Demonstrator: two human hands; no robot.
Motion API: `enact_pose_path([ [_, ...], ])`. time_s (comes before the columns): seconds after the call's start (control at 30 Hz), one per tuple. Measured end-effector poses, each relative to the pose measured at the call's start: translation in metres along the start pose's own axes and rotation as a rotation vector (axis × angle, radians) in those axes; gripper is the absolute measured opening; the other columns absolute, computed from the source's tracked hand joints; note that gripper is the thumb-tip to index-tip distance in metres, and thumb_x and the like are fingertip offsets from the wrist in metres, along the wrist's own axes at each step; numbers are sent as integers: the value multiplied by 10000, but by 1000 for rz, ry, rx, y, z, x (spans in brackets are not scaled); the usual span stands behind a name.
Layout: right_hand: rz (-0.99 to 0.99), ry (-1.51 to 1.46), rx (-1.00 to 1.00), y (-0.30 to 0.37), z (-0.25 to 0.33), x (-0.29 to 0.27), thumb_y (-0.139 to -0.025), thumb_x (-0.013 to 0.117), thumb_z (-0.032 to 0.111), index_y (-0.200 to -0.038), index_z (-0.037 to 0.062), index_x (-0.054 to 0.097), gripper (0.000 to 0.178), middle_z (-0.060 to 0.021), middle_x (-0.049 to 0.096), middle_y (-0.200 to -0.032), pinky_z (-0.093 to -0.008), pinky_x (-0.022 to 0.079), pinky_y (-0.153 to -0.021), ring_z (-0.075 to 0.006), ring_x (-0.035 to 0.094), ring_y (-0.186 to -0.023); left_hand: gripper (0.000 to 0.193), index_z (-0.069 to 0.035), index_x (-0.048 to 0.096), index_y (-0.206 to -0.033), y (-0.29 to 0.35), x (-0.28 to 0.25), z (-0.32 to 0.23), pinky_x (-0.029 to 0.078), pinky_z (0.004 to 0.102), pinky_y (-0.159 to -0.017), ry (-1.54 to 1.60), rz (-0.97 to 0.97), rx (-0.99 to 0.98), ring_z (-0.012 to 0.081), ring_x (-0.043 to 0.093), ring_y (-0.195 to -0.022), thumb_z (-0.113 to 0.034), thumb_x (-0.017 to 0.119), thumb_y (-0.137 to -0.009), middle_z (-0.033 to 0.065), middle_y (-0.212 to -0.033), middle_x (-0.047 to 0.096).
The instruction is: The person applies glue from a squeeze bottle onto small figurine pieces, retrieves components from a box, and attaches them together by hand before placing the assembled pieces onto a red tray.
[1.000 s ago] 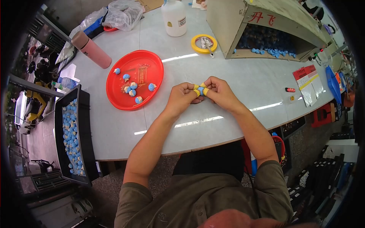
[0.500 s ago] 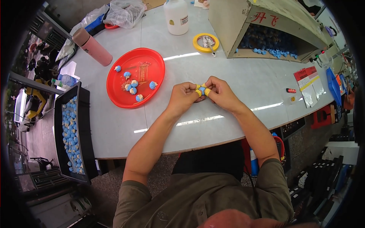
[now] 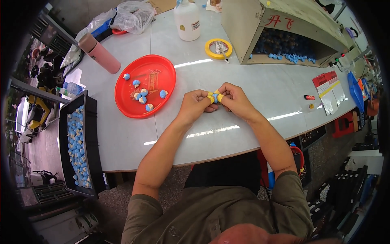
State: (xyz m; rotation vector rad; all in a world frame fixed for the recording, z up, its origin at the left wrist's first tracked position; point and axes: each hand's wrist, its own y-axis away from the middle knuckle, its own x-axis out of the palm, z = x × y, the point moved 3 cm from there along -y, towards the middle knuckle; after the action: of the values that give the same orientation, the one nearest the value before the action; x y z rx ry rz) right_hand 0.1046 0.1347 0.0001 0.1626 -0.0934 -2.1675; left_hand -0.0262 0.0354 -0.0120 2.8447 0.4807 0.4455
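Note:
My left hand [image 3: 196, 104] and my right hand [image 3: 234, 100] meet over the grey table [image 3: 195, 146]. Between their pinched fingertips is a small blue ball-like piece [image 3: 215, 97], gripped from both sides. Yellow wraps cover the thumbs and some fingertips; the fingers hide much of the piece. To the left of my hands lies a round red tray [image 3: 134, 106] holding several blue-and-cream balls [image 3: 143, 99] of similar size.
A black bin [image 3: 95, 154] of similar balls stands at the table's left edge. Farther back are a pink bottle [image 3: 101, 55], a white jug [image 3: 187, 24] and a yellow tape roll [image 3: 209, 51]. A metal box [image 3: 243, 40] with blue pieces inside stands back right.
Both hands keep pinching the blue piece at almost the same spot, with small finger shifts. The view has tilted slightly, so the far objects sit a little lower.

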Motion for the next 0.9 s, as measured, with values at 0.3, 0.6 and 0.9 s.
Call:
enact_pose_path([
  [0.3,8,-58,54,3,0,-1,-873,549,95,-978,3,587,145,-16,581,-730,-206,390,-486,-54,494,-562,367,46,471,-1242,0,0,-2,544,247,-643,1,30,-46,160,658,-708,-138,533,-931,131,-862,655],
  [0.6,43,-106,109,-1,5,11,-890,556,108,-990,11,580,141,-28,600,-755,-207,403,-496,-62,514,-569,357,32,469,-1239,2,-14,-1,501,231,-583,-28,19,-35,132,616,-655,-182,511,-957,110,-831,640],
  [0.9,-173,-199,-56,5,7,-14,-887,546,80,-1071,25,570,193,-19,590,-805,-203,423,-560,-65,531,-625,257,31,539,-1124,-14,-26,-10,520,247,-822,597,-221,245,185,625,-991,-177,467,-993,131,-1054,634],
])
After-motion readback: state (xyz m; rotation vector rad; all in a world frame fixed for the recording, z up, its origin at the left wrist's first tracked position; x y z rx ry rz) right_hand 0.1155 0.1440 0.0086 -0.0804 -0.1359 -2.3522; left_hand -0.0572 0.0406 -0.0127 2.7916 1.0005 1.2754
